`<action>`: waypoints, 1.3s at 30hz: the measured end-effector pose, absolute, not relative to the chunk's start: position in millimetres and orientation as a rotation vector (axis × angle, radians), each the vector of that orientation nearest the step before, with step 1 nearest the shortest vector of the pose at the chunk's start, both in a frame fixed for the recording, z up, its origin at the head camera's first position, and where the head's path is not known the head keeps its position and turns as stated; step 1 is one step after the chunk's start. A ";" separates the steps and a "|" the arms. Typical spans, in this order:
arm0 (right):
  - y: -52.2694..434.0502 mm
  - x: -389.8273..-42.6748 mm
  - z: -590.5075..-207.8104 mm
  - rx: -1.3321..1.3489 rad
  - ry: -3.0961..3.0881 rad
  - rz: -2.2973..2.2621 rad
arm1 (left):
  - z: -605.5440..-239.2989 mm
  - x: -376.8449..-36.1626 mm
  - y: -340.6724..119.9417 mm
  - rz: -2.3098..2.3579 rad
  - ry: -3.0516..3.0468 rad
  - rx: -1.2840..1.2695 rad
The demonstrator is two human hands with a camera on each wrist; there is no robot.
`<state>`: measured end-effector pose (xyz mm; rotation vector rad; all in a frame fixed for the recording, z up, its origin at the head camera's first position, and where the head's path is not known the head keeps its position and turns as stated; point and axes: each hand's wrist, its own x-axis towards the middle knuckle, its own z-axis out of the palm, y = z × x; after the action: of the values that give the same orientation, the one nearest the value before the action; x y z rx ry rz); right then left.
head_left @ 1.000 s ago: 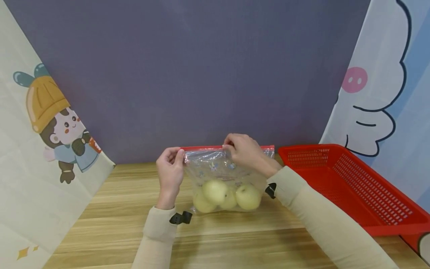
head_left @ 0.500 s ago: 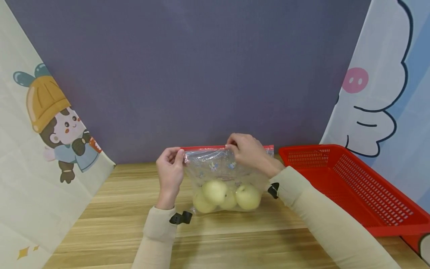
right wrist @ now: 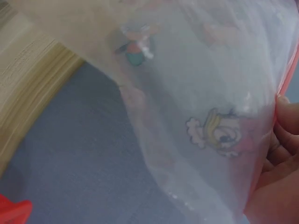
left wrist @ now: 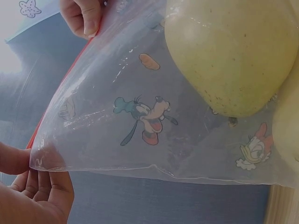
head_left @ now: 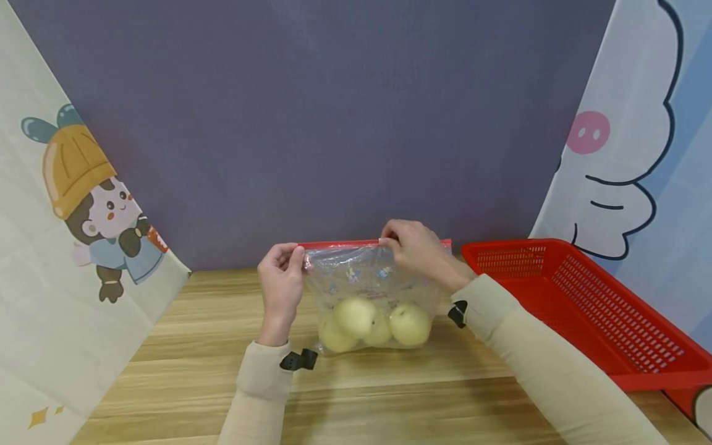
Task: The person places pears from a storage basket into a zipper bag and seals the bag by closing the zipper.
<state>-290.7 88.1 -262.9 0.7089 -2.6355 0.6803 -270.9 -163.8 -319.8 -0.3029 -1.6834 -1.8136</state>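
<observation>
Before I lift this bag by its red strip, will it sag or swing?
The bag looks like thin, crinkled film, so it probably sags. The pale fruits bulge at the bottom, so it is likely bottom-heavy, and being round they may roll inside.

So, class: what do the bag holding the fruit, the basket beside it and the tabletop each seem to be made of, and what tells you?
Bag: thin clear plastic film, glossy; it crinkles, shows the pale fruit through it, and carries printed cartoons and a red seal strip.
Basket: rigid red plastic, probably moulded, with perforated walls.
Tabletop: wood or wood-look laminate; pale grain stripes, matte.
</observation>
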 end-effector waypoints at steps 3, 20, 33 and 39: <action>92.4 -291.9 -264.3 0.705 -2.636 0.683 | -320.2 -271.2 -163.0 -1.811 -1.689 -0.299; 114.7 -292.5 -268.2 0.680 -2.662 0.702 | -321.3 -272.5 -158.4 -1.844 -1.698 -0.273; 124.3 -293.9 -270.2 0.697 -2.651 0.708 | -322.7 -274.0 -155.2 -1.834 -1.695 -0.267; 128.2 -294.0 -269.3 0.700 -2.639 0.686 | -323.1 -274.3 -153.9 -1.837 -1.703 -0.265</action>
<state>-294.0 128.2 -269.3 0.7004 -2.6391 0.6856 -274.3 -153.9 -323.1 -0.2652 -1.7034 -1.8373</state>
